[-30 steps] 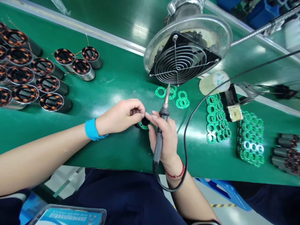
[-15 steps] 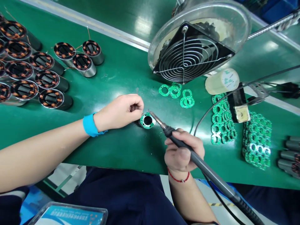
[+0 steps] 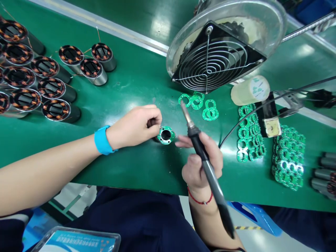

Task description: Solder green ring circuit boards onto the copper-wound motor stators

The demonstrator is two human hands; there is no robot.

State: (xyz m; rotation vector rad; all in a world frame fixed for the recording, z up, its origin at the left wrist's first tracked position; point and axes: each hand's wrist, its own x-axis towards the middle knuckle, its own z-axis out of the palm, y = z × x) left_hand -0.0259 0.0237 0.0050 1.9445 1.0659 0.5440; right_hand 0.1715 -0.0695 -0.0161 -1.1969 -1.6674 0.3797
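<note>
In the middle of the bench a stator (image 3: 156,139) stands with a green ring-shaped circuit board (image 3: 172,136) on its top; most of its body is hidden under the board. My left hand (image 3: 133,126), in a blue wristband, is closed with thumb and fingertips pinched at the board's left edge. Whatever the pinch holds is too small to make out. My right hand (image 3: 203,161) grips a soldering iron (image 3: 213,182) by its dark handle, some fingers stretched toward the board. The iron's tip points up and away, apart from the board.
A fan with a wire guard (image 3: 208,70) stands at the back. Loose ring boards (image 3: 210,112) lie below it, and stacked board panels (image 3: 287,157) sit to the right by a solder spool (image 3: 250,91). Several wound stators (image 3: 56,110) crowd the left.
The soldering iron has lifted off the board's right edge and swung more upright, and fingers of my right hand have stretched out. My left hand has hardly moved.
</note>
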